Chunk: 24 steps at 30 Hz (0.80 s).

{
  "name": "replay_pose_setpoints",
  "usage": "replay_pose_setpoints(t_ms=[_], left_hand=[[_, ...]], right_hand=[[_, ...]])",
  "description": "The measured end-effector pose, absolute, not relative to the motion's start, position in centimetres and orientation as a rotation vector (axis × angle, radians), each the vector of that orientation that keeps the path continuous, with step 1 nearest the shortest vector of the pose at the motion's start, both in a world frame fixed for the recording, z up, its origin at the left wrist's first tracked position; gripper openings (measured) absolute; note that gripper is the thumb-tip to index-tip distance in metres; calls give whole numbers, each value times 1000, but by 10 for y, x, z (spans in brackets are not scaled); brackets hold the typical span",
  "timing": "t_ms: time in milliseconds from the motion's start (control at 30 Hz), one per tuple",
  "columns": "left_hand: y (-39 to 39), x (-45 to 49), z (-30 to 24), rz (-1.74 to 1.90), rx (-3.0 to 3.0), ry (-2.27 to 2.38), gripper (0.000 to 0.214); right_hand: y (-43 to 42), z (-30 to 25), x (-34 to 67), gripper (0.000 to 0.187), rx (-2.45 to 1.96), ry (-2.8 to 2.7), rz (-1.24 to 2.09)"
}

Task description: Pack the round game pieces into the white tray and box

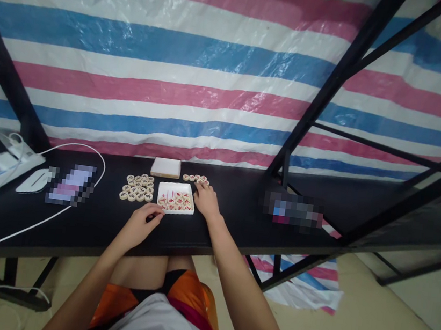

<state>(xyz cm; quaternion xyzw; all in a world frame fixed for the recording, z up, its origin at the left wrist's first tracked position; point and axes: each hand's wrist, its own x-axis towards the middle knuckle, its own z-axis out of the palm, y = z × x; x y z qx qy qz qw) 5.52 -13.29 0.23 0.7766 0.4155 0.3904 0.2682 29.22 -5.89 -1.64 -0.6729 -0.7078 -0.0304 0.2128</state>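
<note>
A small white box [162,185] on the black table [99,219] holds several round wooden game discs with red marks. My left hand [141,225] rests just in front of the box's left corner, fingers curled in a pinch; what it holds is too small to see. My right hand [206,198] lies at the box's right side, fingers stretched toward a short row of discs [195,178] behind the box. A cluster of loose discs [137,187] sits left of the box. The box's lid [166,167] lies behind it.
A white mouse [34,180], a blurred phone [71,184] and white cables [34,224] lie on the left, with chargers [10,153] at the far left. A blurred object [293,209] lies on the right. Black metal frame bars [328,87] rise at the right before a striped tarpaulin.
</note>
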Motion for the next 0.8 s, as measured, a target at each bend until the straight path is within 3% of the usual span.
replay_pose_setpoints(t_ms=[200, 400, 600, 800], left_hand=[[-132, 55, 1, 1049, 2091, 1124, 18], [-131, 55, 0, 1041, 2087, 1117, 19], [-131, 55, -2, 1057, 2094, 1101, 18], [-131, 55, 0, 1049, 2093, 1112, 18]], right_hand=[[-61, -11, 293, 35, -1900, -1828, -161], [-58, -13, 293, 49, -1955, -1885, -104], [-62, -11, 293, 33, -2038, -1842, -89], [-63, -14, 294, 42, -1755, -1916, -26]])
